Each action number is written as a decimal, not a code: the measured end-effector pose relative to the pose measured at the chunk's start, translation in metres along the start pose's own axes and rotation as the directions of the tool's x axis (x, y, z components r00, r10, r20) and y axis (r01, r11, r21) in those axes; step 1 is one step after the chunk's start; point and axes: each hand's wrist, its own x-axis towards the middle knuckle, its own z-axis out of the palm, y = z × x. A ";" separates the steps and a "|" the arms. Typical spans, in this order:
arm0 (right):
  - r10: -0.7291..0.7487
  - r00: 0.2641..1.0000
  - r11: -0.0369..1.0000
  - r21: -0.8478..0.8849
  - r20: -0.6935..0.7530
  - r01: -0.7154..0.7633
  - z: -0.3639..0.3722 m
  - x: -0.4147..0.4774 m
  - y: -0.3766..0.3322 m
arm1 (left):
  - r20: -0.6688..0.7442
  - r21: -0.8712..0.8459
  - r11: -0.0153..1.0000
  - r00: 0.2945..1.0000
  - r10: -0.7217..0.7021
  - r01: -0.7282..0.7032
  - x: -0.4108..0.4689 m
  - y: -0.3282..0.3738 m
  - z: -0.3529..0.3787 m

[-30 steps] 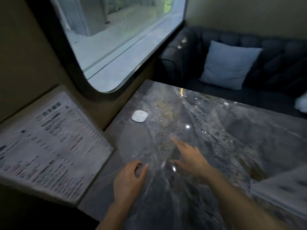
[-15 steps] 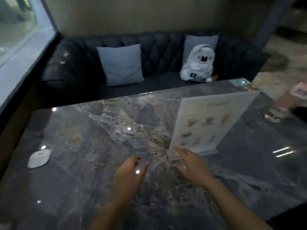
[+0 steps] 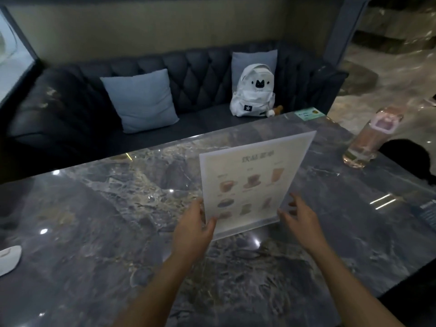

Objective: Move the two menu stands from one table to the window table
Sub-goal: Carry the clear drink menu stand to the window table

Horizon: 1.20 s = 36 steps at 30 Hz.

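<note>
Hands [image 3: 245, 226] flank upright menu stand [image 3: 253, 182], fingers spread; its heading unreadable

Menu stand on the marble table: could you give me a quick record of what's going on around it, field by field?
Menu stand: upright on the table, drinks pictured on its face
Table: dark marble, glossy
Left hand: at the stand's left edge, fingers touching it
Right hand: open beside the stand's right edge, not clearly touching
Bottle: clear, pink lid, far right of table
Sofa: dark, behind table, with cushion and white backpack
</note>
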 end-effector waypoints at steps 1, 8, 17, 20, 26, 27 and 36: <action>0.020 1.000 0.999 0.045 -0.003 -0.020 0.000 0.005 0.000 | -0.004 0.007 1.000 1.000 -0.004 0.004 0.001 0.000 0.002; -0.004 1.000 0.983 0.185 -0.007 0.005 0.013 0.017 -0.004 | -0.052 -0.034 0.999 0.999 -0.008 0.007 0.002 -0.005 0.007; -0.045 0.996 0.989 0.136 -0.075 0.055 0.029 0.027 -0.011 | -0.129 -0.031 0.999 0.991 -0.041 0.038 0.001 -0.008 0.002; -0.079 0.995 0.990 0.115 -0.063 0.085 0.041 0.030 -0.019 | -0.170 -0.049 0.996 0.982 -0.079 0.072 -0.003 -0.015 -0.011; -0.217 0.975 0.962 0.181 0.043 0.206 0.085 0.031 -0.058 | -0.314 -0.053 0.988 0.937 -0.152 0.142 -0.022 -0.041 -0.054; -0.235 0.970 0.959 0.178 0.062 0.221 0.093 0.030 -0.067 | -0.342 -0.043 0.987 0.925 -0.163 0.157 -0.026 -0.046 -0.062; -0.382 0.898 0.914 0.234 0.221 0.331 0.180 0.008 -0.169 | -0.512 -0.069 0.955 0.811 -0.281 0.287 -0.069 -0.089 -0.156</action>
